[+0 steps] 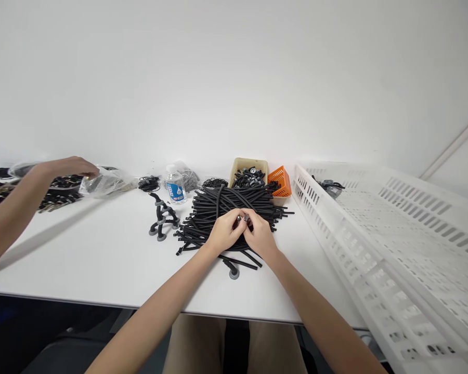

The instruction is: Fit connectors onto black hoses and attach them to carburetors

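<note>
My left hand [226, 229] and my right hand [259, 234] meet over a pile of black tubes [206, 208]. The fingers of both are closed in a pinch, thumbs close together. Small dark parts [239, 218] with a shiny look show between the fingertips; their exact kind is too small to make out. On the table just below the pile stands a grey round piece with a short black tube [233, 273]. Several similar grey-and-black pieces [161, 218] are heaped to the left of the tubes.
Behind the pile are a beige bin [233, 174] of grey and black parts, an orange basket [283, 179] and a water bottle [175, 187]. A large white crate [347, 234] fills the right side. At left, a co-worker's arm [27, 192] reaches to a clear plastic bag [107, 183].
</note>
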